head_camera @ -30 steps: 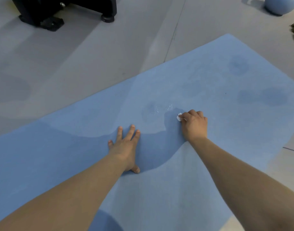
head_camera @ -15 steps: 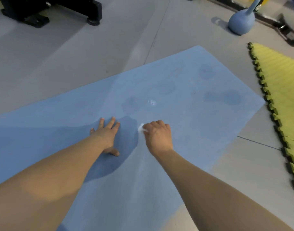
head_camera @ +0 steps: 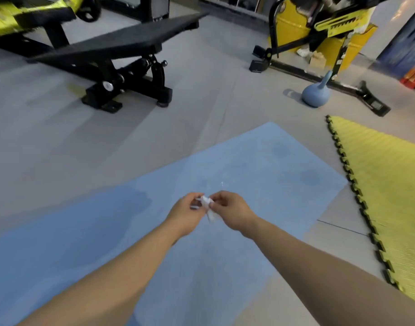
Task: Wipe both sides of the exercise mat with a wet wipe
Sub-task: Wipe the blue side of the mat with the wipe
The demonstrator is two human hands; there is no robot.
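The blue mat [head_camera: 237, 250] lies flat on the gray floor [head_camera: 60, 149]. A black bench [head_camera: 112, 55] stands far off, a yellow mat [head_camera: 385, 184] lies beside it, near a small blue kettlebell [head_camera: 316, 96]. Above the mat, my left hand [head_camera: 186, 216] and right hand [head_camera: 232, 211] both pinch the tiny white wipe [head_camera: 207, 204].

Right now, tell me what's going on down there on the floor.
A person is cleaning a blue mat spread flat on the gym floor. Both hands are raised above it, the left hand and right hand pinching a crumpled white wipe between them. Darker patches show on the mat. A bench, a kettlebell and a yellow mat sit nearby, untouched.
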